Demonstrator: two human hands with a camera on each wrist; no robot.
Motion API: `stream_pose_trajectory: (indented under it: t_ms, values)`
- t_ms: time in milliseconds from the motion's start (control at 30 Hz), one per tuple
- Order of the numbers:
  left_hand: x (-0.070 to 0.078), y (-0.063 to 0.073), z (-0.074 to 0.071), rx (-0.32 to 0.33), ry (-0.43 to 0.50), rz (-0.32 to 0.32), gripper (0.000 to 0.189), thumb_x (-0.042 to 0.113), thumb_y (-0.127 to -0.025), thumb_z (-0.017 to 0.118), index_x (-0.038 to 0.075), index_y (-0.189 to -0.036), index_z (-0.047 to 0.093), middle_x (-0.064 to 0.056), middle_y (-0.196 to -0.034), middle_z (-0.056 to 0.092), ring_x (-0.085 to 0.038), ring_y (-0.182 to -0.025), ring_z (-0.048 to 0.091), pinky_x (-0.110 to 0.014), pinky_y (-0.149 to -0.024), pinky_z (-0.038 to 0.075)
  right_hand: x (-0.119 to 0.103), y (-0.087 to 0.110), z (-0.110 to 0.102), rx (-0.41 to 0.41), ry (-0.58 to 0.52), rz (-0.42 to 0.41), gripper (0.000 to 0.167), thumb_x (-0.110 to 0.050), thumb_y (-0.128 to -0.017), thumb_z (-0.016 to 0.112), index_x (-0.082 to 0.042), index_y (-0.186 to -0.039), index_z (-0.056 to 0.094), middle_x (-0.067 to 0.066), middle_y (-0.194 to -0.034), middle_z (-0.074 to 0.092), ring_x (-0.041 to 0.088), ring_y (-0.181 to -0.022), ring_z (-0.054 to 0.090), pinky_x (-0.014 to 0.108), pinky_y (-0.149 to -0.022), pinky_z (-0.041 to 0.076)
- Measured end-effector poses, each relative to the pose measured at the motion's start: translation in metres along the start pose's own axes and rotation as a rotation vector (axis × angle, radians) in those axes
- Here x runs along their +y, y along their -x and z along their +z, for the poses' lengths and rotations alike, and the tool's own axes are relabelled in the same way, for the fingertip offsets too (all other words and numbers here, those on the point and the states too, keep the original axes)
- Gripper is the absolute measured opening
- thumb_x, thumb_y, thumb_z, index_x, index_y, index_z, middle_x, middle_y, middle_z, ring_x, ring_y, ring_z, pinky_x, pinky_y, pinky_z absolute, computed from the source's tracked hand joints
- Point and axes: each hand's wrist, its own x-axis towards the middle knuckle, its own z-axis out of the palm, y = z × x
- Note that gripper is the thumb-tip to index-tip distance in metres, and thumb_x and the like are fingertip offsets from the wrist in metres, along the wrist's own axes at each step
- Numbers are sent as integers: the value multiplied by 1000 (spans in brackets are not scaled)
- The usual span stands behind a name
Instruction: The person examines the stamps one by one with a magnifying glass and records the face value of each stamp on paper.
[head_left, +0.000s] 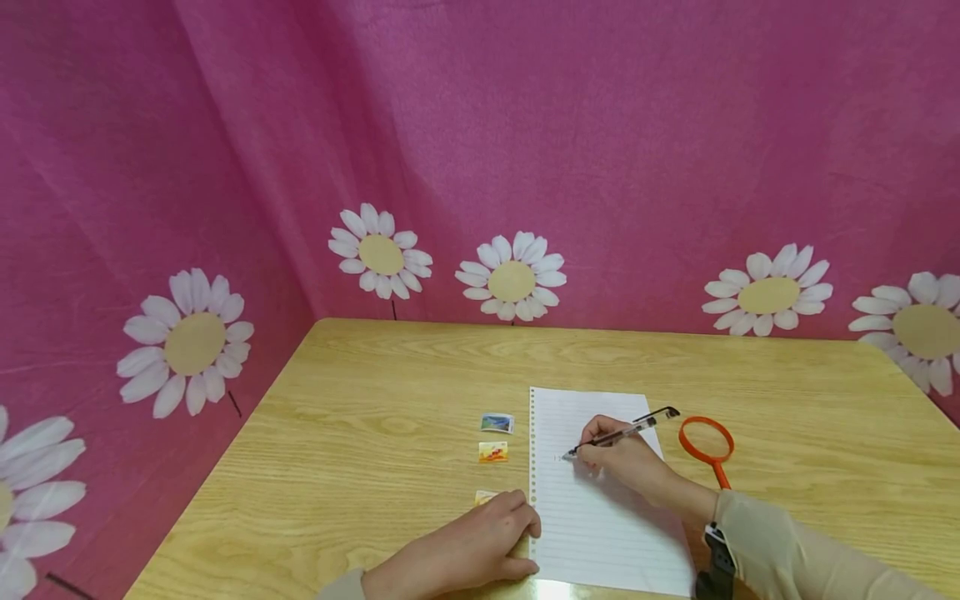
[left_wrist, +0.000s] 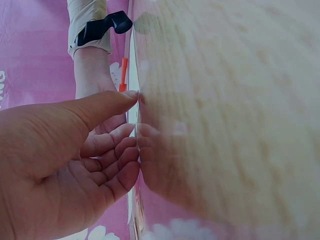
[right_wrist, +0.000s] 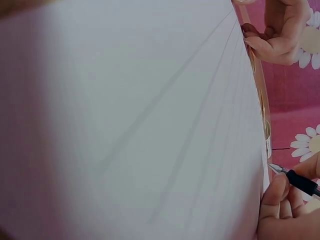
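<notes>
My right hand (head_left: 633, 468) pinches a black gel pen (head_left: 621, 436) with a clear barrel, its cap stuck on the back end. The pen's tip meets a white lined sheet of paper (head_left: 600, 546) with punched holes down its left side. Faint small marks show just left of the tip. In the right wrist view, the pen's metal point and dark grip (right_wrist: 302, 183) stick out from the fingers. My left hand (head_left: 480, 537) rests at the sheet's lower left edge, fingers loosely bent. The left wrist view shows its fingertips (left_wrist: 125, 175) touching the surface.
Left of the sheet lie a blue-green picture card (head_left: 497, 423) and a yellow-orange one (head_left: 492, 452). A third card (head_left: 483, 497) is partly hidden by my left hand. An orange magnifying glass (head_left: 721, 477) lies right of the sheet on the wooden table (head_left: 360, 433).
</notes>
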Motion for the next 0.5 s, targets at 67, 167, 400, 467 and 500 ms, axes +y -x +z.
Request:
stream_pose_trajectory:
  t_ms: [67, 167, 400, 467, 500]
  values:
    - [0, 0, 0, -5, 2, 0, 25, 33, -88, 72, 15, -101, 60, 9, -96, 51, 2, -84, 44, -11, -78, 42, 0, 0, -1, 1, -8, 1, 17, -6, -81, 66, 5, -91, 56, 0, -71, 58, 8, -63, 55, 22, -58, 45]
    - [1, -1, -1, -13, 5, -6, 25, 33, -88, 72, 16, -101, 61, 9, -96, 51, 2, -84, 44, -11, -78, 42, -1, 0, -2, 3, -18, 16, 17, -7, -82, 67, 4, -90, 56, -1, -71, 59, 9, -64, 56, 23, -60, 46]
    - [3, -2, -1, -38, 28, -45, 24, 32, -87, 73, 15, -100, 61, 9, -95, 51, 2, -83, 43, -11, -78, 42, -4, 2, -5, 12, -40, 32, 18, -7, -82, 67, 4, -91, 56, -3, -71, 58, 8, -65, 54, 22, -61, 43]
    - [3, -2, -1, -34, 27, -49, 24, 32, -87, 73, 15, -100, 61, 9, -94, 51, 2, -83, 43, -11, -78, 42, -6, 2, -5, 15, -43, 25, 18, -6, -81, 67, 4, -91, 56, -3, -69, 57, 7, -64, 52, 22, -59, 41]
    - [3, -2, -1, -29, 22, -48, 24, 32, -87, 73, 15, -99, 61, 9, -94, 51, 2, -83, 43, -11, -78, 42, -7, 2, -6, 17, -45, 22, 18, -6, -81, 67, 4, -91, 56, -4, -68, 57, 7, -64, 52, 21, -59, 40]
